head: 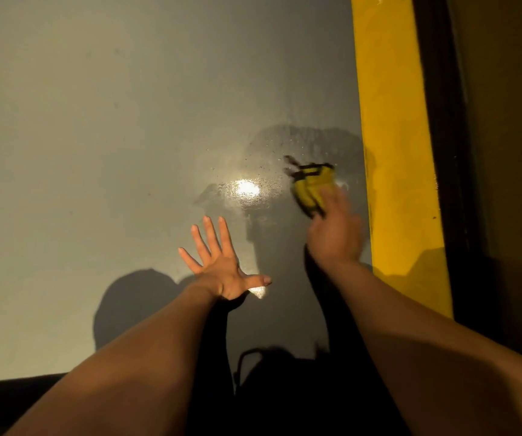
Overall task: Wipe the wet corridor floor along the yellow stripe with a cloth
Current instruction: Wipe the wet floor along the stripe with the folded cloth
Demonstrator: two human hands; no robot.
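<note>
Right of centre, the right hand, blurred, grasps a yellow cloth with dark edging against the grey floor, just left of the yellow stripe. The left hand, lower centre, lies released, fingers spread flat on the floor. A wet patch glares between cloth and left hand

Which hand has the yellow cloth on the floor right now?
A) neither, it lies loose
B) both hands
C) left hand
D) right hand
D: the right hand is on the yellow cloth, on the wet floor beside the yellow stripe, while the left hand is spread flat with fingers straight, apart from the cloth.
</note>
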